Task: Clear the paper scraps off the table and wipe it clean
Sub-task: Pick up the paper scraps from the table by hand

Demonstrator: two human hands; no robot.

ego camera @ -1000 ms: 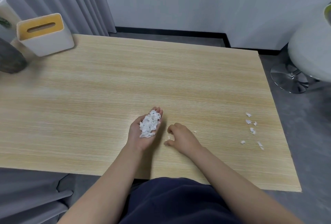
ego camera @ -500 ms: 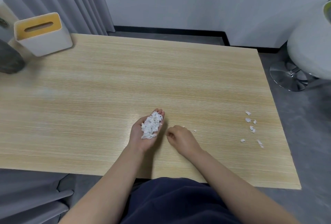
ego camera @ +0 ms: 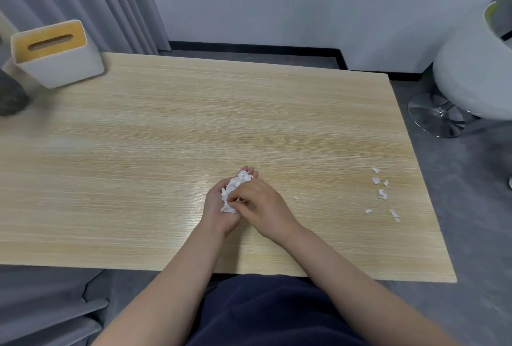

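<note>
My left hand (ego camera: 217, 214) lies palm up just above the wooden table (ego camera: 138, 151), cupping a pile of white paper scraps (ego camera: 233, 187). My right hand (ego camera: 264, 204) reaches over that palm from the right. Its curled fingertips pinch at the pile's near end and hide part of it. A single tiny scrap (ego camera: 296, 198) lies on the table just right of my hands. Several loose scraps (ego camera: 381, 193) are scattered near the table's right edge.
A white tissue box with a yellow top (ego camera: 55, 52) stands at the table's far left corner, next to a dark round object (ego camera: 11, 96). A white stool with a chrome base (ego camera: 435, 115) stands on the floor to the right. Grey curtains hang behind.
My right hand lifted off the table and moved left over my left palm, fingertips now on the scrap pile. The left hand stayed put.
</note>
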